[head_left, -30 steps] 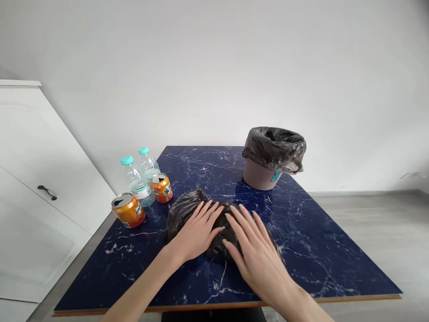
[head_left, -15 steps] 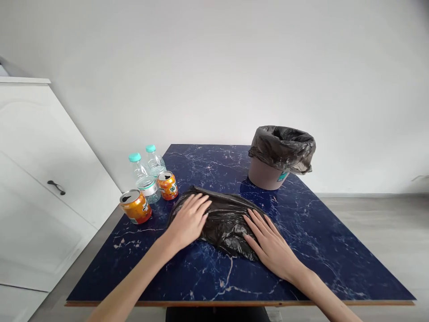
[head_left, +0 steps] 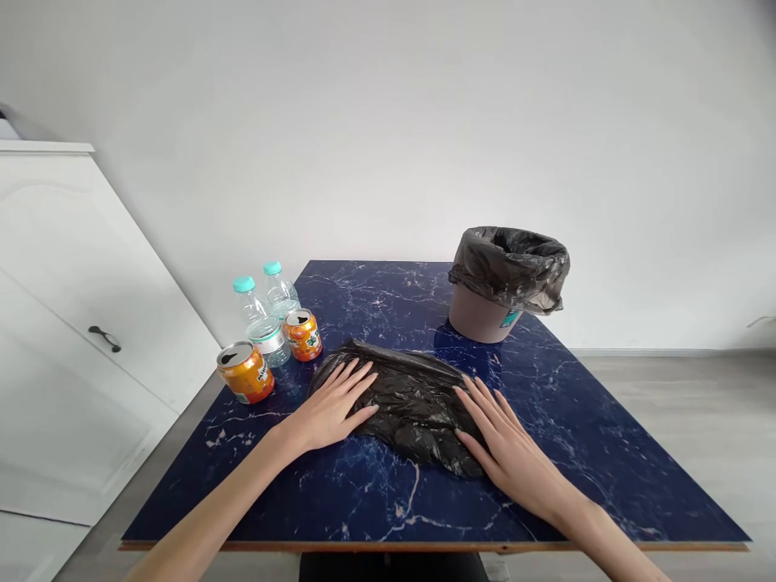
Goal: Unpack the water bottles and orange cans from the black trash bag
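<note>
A crumpled black plastic bag (head_left: 412,404) lies flattened on the table in front of me. My left hand (head_left: 336,404) rests flat on its left end, fingers spread and thumb pointing right. On the bag's right end lies my right hand (head_left: 497,436), palm down with fingers stretched out. Neither hand grips the plastic. Just beyond my left hand stand two opened orange drink cans, a nearer one (head_left: 246,373) and a farther one (head_left: 303,335).
Behind the cans stand two clear bottles with teal caps, one (head_left: 267,333) nearer than the other (head_left: 280,293). A bin (head_left: 482,311) lined with a black bag stands at the back right of the blue marbled table (head_left: 388,283). A white cabinet (head_left: 78,323) is at left.
My hands have moved slightly apart, the left one toward the left and nearer me, the right one to the right. The bag between them lies flatter.
</note>
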`<state>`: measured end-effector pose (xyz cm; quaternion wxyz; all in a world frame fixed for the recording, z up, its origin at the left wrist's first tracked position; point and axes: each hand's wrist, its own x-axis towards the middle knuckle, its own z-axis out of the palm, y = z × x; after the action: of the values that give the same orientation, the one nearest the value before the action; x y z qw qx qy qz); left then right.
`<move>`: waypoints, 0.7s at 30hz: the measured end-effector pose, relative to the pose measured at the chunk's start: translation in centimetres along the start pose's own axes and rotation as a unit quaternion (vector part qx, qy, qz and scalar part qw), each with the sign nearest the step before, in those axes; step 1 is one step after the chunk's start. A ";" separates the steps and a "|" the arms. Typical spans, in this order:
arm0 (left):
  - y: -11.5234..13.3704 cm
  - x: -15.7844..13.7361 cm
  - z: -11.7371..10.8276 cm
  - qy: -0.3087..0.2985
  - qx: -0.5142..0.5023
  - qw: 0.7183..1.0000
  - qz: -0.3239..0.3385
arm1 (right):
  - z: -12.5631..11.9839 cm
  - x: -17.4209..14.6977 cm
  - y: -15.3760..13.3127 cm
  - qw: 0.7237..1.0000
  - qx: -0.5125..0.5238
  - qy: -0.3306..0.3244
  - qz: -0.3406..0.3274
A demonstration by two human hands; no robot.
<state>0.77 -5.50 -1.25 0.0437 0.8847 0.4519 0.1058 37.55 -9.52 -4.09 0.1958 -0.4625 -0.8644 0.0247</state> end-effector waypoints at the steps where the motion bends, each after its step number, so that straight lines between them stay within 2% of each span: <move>1: 0.6 0.1 -0.2 0.020 0.000 1.000 0.001 | -0.3 0.2 -0.8 1.000 -0.003 0.020 -0.004; 3: 2.6 0.6 -0.5 0.061 -0.010 0.998 0.013 | -0.4 0.7 -2.8 0.999 -0.011 0.037 -0.029; 6: 6.9 1.1 -1.0 0.100 -0.038 0.993 0.041 | 0.9 0.8 -5.7 0.998 -0.038 0.021 -0.040; 9: 11.2 0.3 -1.4 0.094 -0.081 0.990 0.074 | 3.0 0.1 -7.5 0.997 -0.071 0.022 0.012; 12: 13.9 -1.8 -1.1 0.069 -0.124 0.985 0.094 | 3.7 -1.3 -8.2 0.995 -0.088 0.023 0.028; 14: 14.5 -3.5 -0.7 0.044 -0.133 0.986 0.086 | 3.1 -2.3 -8.2 0.996 -0.090 0.019 0.020; 17: 13.8 -5.6 -0.1 0.004 -0.114 0.992 0.057 | 1.5 -3.4 -7.5 0.997 -0.078 0.012 -0.002; 21: 12.6 -7.0 -0.1 -0.021 -0.065 0.996 0.058 | 0.5 -4.1 -4.9 0.996 -0.066 -0.003 -0.063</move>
<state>6.68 -18.57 -0.03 0.1049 0.9066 0.3911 0.1185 35.52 -15.61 -4.76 0.1631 -0.4191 -0.8921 -0.0436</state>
